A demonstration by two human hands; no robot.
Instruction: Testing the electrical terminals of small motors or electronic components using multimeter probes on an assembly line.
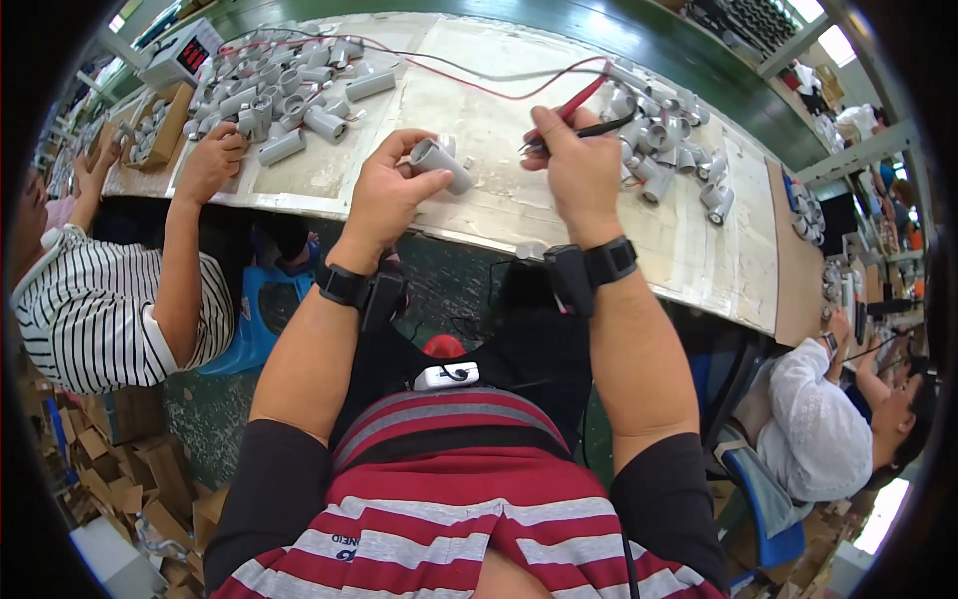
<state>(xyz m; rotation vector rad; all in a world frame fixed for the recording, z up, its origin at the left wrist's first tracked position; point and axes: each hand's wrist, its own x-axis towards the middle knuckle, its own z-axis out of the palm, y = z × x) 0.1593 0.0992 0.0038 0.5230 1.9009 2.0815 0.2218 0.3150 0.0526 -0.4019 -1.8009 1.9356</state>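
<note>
My left hand (387, 190) grips a grey plastic cylinder part (440, 163) over the near edge of the workbench (499, 200). My right hand (577, 165) pinches a red probe and a black probe (589, 112) together, tips pointing up and right, a short gap right of the cylinder. Red and black leads (469, 75) run from the probes across the bench to a meter with a red display (180, 55) at the far left. Both wrists wear black bands.
A heap of grey cylinders (284, 95) lies at the left, another heap (664, 140) at the right. A person in a striped shirt (110, 309) sits left, hand (210, 160) on the bench. Another person in white (823, 419) sits right. Cardboard scraps (130, 479) litter the floor.
</note>
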